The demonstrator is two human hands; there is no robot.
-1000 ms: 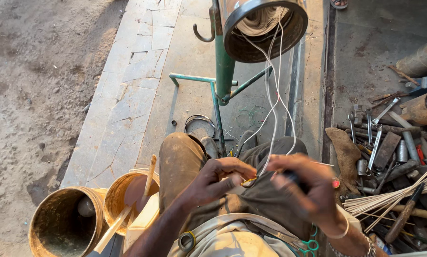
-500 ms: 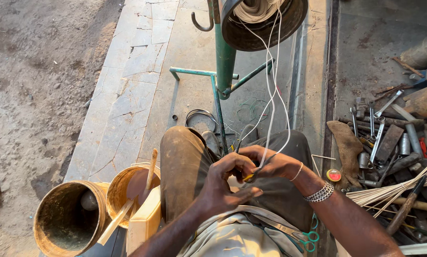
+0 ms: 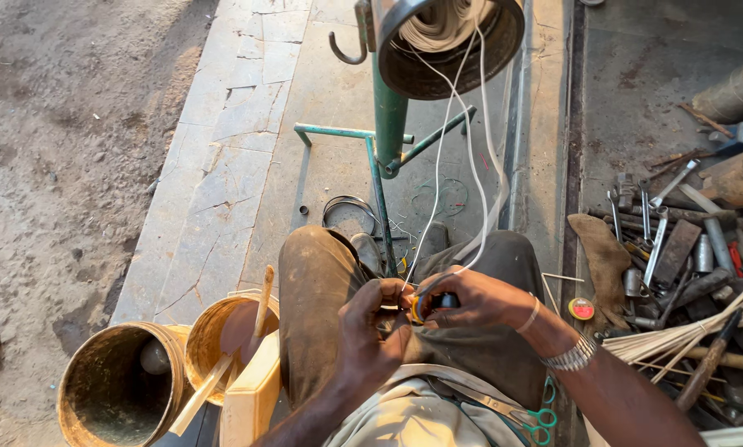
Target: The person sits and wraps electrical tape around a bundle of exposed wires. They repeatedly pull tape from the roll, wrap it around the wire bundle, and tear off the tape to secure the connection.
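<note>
My left hand (image 3: 370, 331) and my right hand (image 3: 472, 300) meet over my lap, between my knees. Together they pinch a small round yellow and black roll (image 3: 428, 306), held mostly in my right fingers. White strands (image 3: 462, 165) run up from my hands to a round metal drum (image 3: 450, 41) mounted on a green stand (image 3: 388, 141). My left fingers grip the strand ends beside the roll. My brown trousers fill the frame below my hands. Bracelets circle my right wrist.
Two yellow buckets (image 3: 131, 389) with wooden sticks stand at lower left. A heap of spanners, pipes and tools (image 3: 686, 240) lies on the right, with a bundle of thin sticks (image 3: 694, 331). Green-handled scissors (image 3: 537, 418) rest by my right hip. A wire ring (image 3: 348, 211) lies on the pavement.
My hands have drawn together from a wider spread over my lap and settled on the small roll. The view has shifted slightly, so the drum sits higher.
</note>
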